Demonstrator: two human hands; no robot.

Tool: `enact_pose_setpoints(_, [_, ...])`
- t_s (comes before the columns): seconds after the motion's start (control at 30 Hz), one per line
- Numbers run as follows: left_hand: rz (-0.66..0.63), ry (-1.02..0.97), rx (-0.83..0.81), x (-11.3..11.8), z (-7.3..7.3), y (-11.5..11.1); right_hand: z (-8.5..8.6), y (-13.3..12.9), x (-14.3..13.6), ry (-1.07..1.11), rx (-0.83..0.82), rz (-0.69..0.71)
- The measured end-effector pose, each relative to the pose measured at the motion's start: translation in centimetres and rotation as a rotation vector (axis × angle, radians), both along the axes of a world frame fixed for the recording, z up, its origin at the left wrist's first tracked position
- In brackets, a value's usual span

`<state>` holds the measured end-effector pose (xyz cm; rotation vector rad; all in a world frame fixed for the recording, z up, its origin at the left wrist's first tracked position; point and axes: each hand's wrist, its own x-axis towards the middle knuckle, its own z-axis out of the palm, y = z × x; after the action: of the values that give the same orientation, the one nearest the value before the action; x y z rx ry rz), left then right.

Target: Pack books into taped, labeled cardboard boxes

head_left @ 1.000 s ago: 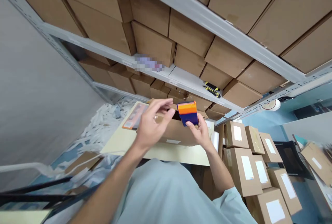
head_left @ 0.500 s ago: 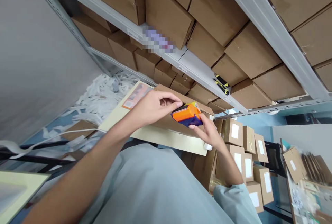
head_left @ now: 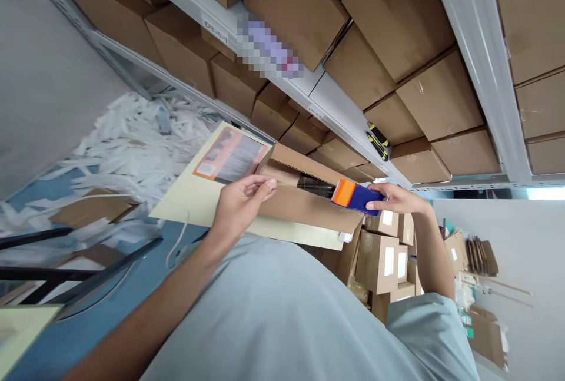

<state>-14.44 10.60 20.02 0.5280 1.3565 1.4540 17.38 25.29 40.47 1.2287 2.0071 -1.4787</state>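
Note:
My right hand (head_left: pixel 388 198) grips a blue and orange tape dispenser (head_left: pixel 353 195) over the right end of a long cardboard box (head_left: pixel 304 207). A glossy strip of packing tape (head_left: pixel 315 184) appears to run left from the dispenser; its clear part is hard to make out. My left hand (head_left: pixel 247 201) is closed in a pinch at the box's left part, apparently on the tape's end. The box lies on a pale yellow board (head_left: pixel 189 195), beside a printed orange and grey sheet (head_left: pixel 232 154).
Shelves full of cardboard boxes (head_left: pixel 424 92) rise in front, with yellow and black utility knives (head_left: pixel 378 142) on the shelf. White paper strips (head_left: pixel 132 133) heap on the floor at left. Labelled boxes (head_left: pixel 379 260) are stacked at right.
My hands have drawn apart. The dispenser has moved right and turned in my right hand, while my left hand has moved left and down. The view has shifted, showing more of the box.

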Motion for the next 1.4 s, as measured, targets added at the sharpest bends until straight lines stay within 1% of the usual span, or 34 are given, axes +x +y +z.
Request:
enact_pose_setpoints(0.03, [0.012, -0.043, -0.009, 0.3, -0.6, 0.2, -0.1, 1.0, -0.3, -0.007, -0.049, -0.003])
enact_pose_setpoints(0.1, [0.041, -0.091, -0.026, 0.7, -1.7, 0.6, -0.9, 2.6, -1.2, -0.012, -0.095, -0.008])
enact_pose_setpoints(0.17, [0.039, -0.12, -0.031, 0.6, -2.4, 1.2, -2.3, 3.7, -2.0, -0.013, -0.13, -0.016])
enact_pose_setpoints(0.27, [0.001, -0.127, -0.047, -0.1, -3.2, 1.6, -4.8, 4.0, -2.5, -0.017, -0.243, -0.051])
enact_pose_setpoints(0.33, [-0.005, -0.075, -0.06, -0.6, -3.5, 1.5, -6.4, 3.8, -2.4, -0.013, -0.296, -0.079])
enact_pose_setpoints(0.4, [0.001, 0.04, -0.071, -1.0, -3.9, 1.4, -7.7, 3.6, -2.3, -0.004, -0.31, -0.101])
enact_pose_setpoints(0.5, [0.005, 0.206, -0.095, -1.1, -4.4, 1.3, -8.6, 3.7, -2.3, 0.001, -0.322, -0.12])
enact_pose_setpoints(0.6, [-0.002, 0.26, -0.106, -1.1, -4.8, 1.5, -8.5, 3.9, -2.3, -0.013, -0.331, -0.11])
enact_pose_setpoints(0.77, [0.005, 0.263, -0.089, -1.4, -5.4, 1.6, -8.1, 3.5, -2.9, -0.025, -0.337, -0.063])
enact_pose_setpoints(0.9, [-0.002, 0.184, -0.024, -1.6, -5.9, 1.1, -8.0, 3.1, -3.9, -0.026, -0.257, 0.011])
enact_pose_setpoints(1.03, [0.009, 0.136, 0.06, -1.8, -6.0, 0.9, -8.0, 3.0, -4.6, -0.041, -0.192, 0.049])
enact_pose_setpoints(1.13, [-0.005, 0.168, 0.136, -2.0, -5.9, 0.9, -8.0, 2.9, -4.6, -0.061, -0.19, 0.045])
enact_pose_setpoints(1.23, [-0.031, 0.256, 0.193, -2.3, -5.9, 1.0, -7.8, 2.5, -4.4, -0.067, -0.23, 0.009])
enact_pose_setpoints(1.33, [-0.032, 0.317, 0.207, -2.4, -6.2, 0.9, -7.5, 2.1, -4.1, -0.076, -0.261, -0.03])
enact_pose_setpoints(1.4, [-0.047, 0.31, 0.193, -2.4, -6.4, 0.9, -7.2, 1.8, -4.0, -0.077, -0.25, -0.04])
